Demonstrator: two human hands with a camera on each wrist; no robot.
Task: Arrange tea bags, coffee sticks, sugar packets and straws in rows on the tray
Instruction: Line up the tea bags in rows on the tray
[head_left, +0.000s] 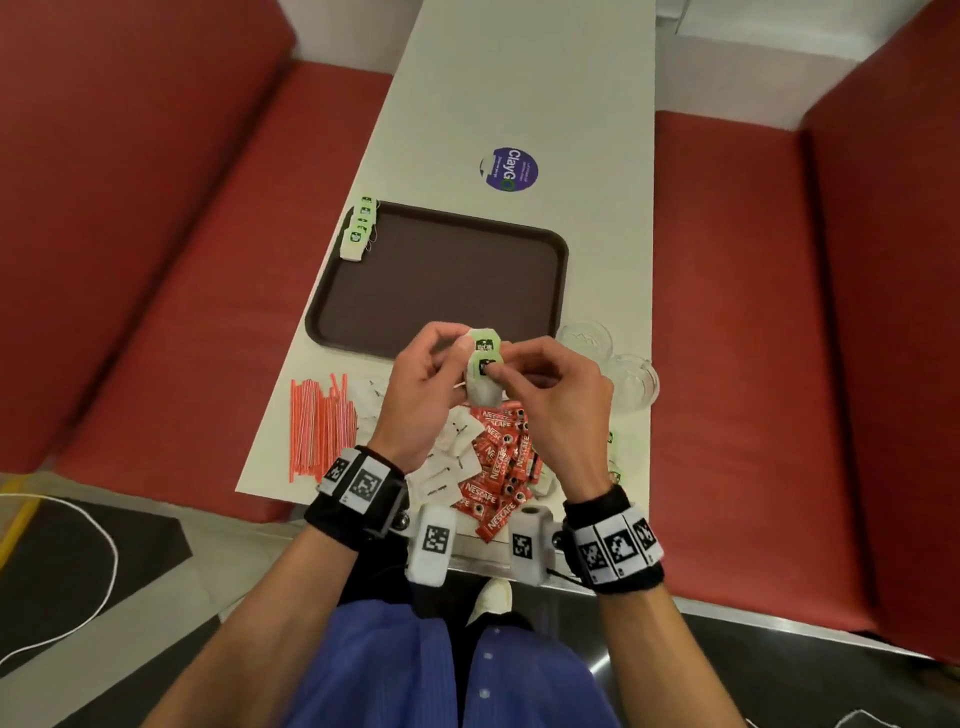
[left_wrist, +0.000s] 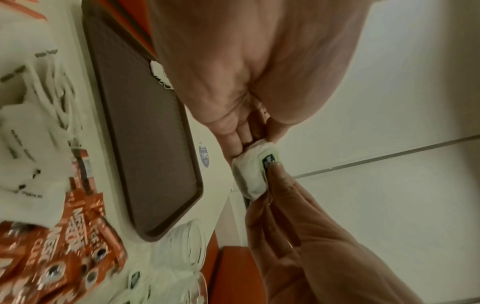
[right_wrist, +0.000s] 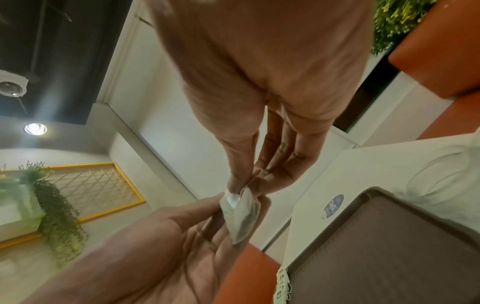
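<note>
1. Left hand (head_left: 415, 395) and right hand (head_left: 550, 400) meet above the near rim of the tray (head_left: 558, 260), both raised off the table (head_left: 519, 78).
2. Between them: held tea bags (head_left: 484, 374), two green tags showing, one above the other.
3. Left fingers curl round the bags from 9 o'clock; thumb sits by the upper tag.
4. Right thumb and forefinger pinch the lower tag from 3 o'clock; its other fingers are loosely bent.
5. Left wrist view: right fingertip (left_wrist: 276, 170) presses on the tag, white pouch below it.
6. Tray bed bare. A row of tea bags (head_left: 358, 228) overlaps its rim at 10 o'clock.
7. From the hands: straws (head_left: 322, 426) at 8 o'clock, sugar packets (head_left: 447, 467) and coffee sticks (head_left: 504, 462) at 6 o'clock, under the wrists.
8. Glasses (head_left: 631, 379) at 3 o'clock of the hands.
</note>
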